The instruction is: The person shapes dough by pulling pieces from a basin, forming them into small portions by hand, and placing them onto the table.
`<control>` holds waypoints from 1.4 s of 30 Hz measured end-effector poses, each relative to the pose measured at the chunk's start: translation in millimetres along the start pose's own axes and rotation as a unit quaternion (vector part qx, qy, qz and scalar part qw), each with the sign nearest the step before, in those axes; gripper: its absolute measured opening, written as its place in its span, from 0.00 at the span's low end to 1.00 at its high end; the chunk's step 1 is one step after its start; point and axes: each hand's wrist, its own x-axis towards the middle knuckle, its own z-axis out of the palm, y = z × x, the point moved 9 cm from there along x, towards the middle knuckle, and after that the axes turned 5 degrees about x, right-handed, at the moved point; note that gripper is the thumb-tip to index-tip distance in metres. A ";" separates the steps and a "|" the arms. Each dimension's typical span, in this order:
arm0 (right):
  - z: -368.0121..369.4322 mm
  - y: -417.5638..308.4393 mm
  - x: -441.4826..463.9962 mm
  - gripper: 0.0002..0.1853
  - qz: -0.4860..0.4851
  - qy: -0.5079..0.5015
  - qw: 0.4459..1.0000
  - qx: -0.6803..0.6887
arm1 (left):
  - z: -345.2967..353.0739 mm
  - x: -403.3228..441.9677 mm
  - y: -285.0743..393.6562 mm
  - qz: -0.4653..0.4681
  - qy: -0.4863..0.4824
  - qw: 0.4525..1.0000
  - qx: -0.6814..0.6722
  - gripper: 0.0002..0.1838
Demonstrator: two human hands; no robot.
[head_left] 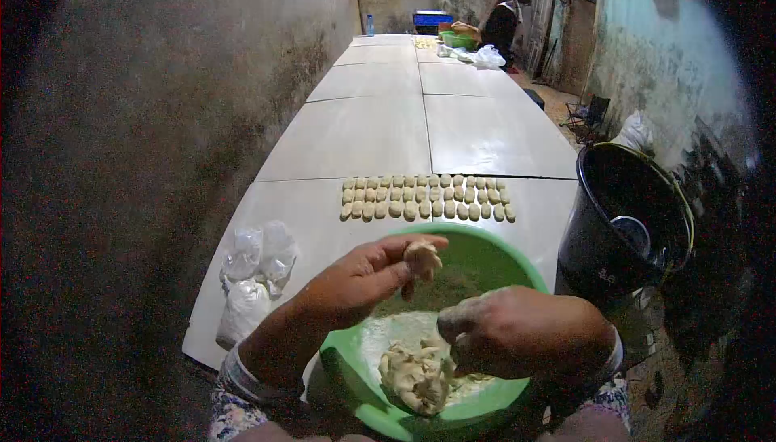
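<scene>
- A small, pale, rounded lump of soft dough (pixel 423 259) sits in the left hand (pixel 364 274), above the far part of the basin; the thumb and fingers grip it, probably lightly so that it keeps its shape.
- The right hand (pixel 505 325) hangs lower, over the basin's right side, with its fingers curled downward near the larger dough; its fingertips are hidden, so I cannot tell whether it pinches anything.
- Below lies a large, uneven, cream-coloured mass of dough (pixel 416 377), at the near side of the basin, within easy reach of both hands.
- White powder, seemingly flour (pixel 394 327), spreads under and behind it, likely to stop sticking.
- The wide, round, green plastic basin (pixel 529 262) stands close against the person's body, presumably to steady it and catch crumbs.
- Just beyond its rim, small oval dough pieces (pixel 424 196) lie in three rows on the long white panelled surface (pixel 356 139); the neat spacing perhaps saves room and limits clinging.
- Clear plastic bags with white contents (pixel 246 304) rest at the left edge, apparently kept handy.
- A large black plastic bucket (pixel 594 228) stands at the right, beside the surface.
</scene>
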 end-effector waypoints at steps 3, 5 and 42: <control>-23.9 7.2 -1.4 0.09 0.089 0.076 0.992 -0.044 | 6.5 0.3 -0.3 -0.009 -0.027 0.999 0.031 0.20; -67.4 10.5 -17.2 0.16 0.140 0.321 0.937 -0.011 | 9.7 -0.8 -2.5 -0.011 -0.027 0.999 0.035 0.19; -53.7 48.6 -9.4 0.17 0.108 0.312 0.943 0.049 | 14.5 4.3 -15.8 0.002 -0.012 0.984 0.177 0.17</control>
